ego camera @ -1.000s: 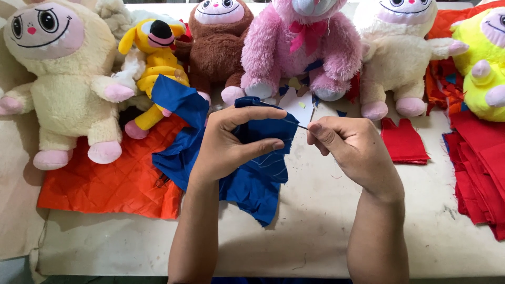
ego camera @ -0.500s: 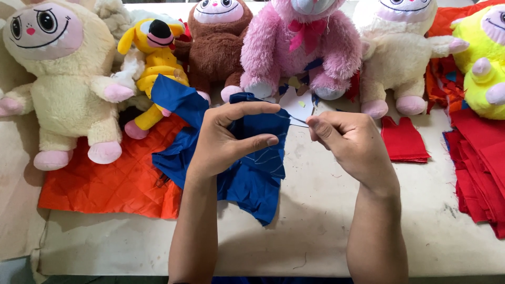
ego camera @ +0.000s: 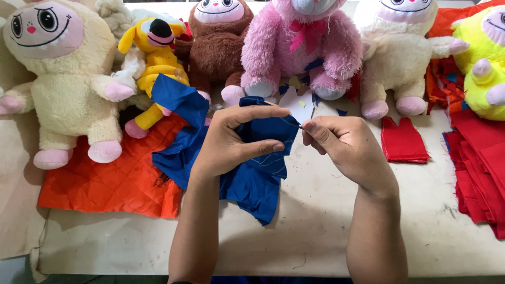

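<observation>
My left hand (ego camera: 234,143) grips a crumpled piece of blue cloth (ego camera: 252,173) over the middle of the pale table (ego camera: 315,231), thumb and forefinger pinching its upper edge. Close beside it, my right hand (ego camera: 342,144) pinches a thin needle at the cloth's right edge; the needle itself is barely visible. A loose end of the blue cloth (ego camera: 179,100) reaches up to the left toward the toys.
A row of plush toys lines the back: cream (ego camera: 63,89), yellow (ego camera: 155,63), brown (ego camera: 218,42), pink (ego camera: 302,47), another cream (ego camera: 400,52), neon yellow (ego camera: 484,58). An orange quilted cloth (ego camera: 110,184) lies at left, a small red piece (ego camera: 402,139) and stacked red fabric (ego camera: 481,168) at right.
My right hand has moved in closer to the blue cloth's edge. My left hand has shifted its fingers slightly on the cloth.
</observation>
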